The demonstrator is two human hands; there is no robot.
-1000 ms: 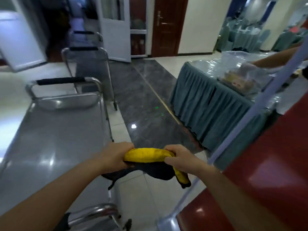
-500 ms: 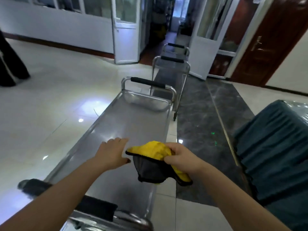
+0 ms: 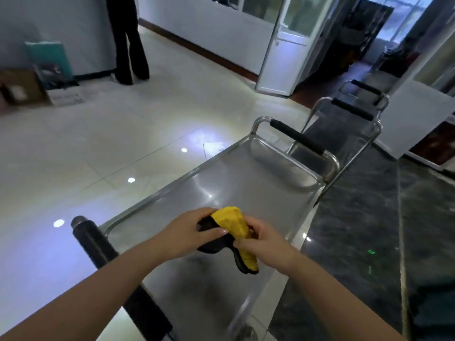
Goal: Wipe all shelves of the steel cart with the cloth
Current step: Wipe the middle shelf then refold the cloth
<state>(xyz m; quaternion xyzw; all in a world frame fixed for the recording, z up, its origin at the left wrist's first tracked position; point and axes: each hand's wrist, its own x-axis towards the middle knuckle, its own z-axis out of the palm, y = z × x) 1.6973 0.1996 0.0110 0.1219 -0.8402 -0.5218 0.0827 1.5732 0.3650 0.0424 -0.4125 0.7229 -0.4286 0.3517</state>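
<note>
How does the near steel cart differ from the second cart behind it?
The near cart stands under the hands, its top shelf fully in view; the second cart stands farther off, partly hidden behind the near cart's handle. The cloth is held over the near cart; nothing is held over the second cart. Both are steel with black-gripped handles.

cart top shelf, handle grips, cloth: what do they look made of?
Top shelf: looks like polished stainless steel; it mirrors the ceiling lights. Handle grips: matte black sleeve over shiny tube, probably foam or rubber. Cloth: soft textile, yellow nubby side, dark backing, likely microfibre; left hand and right hand hold it bunched.
</note>
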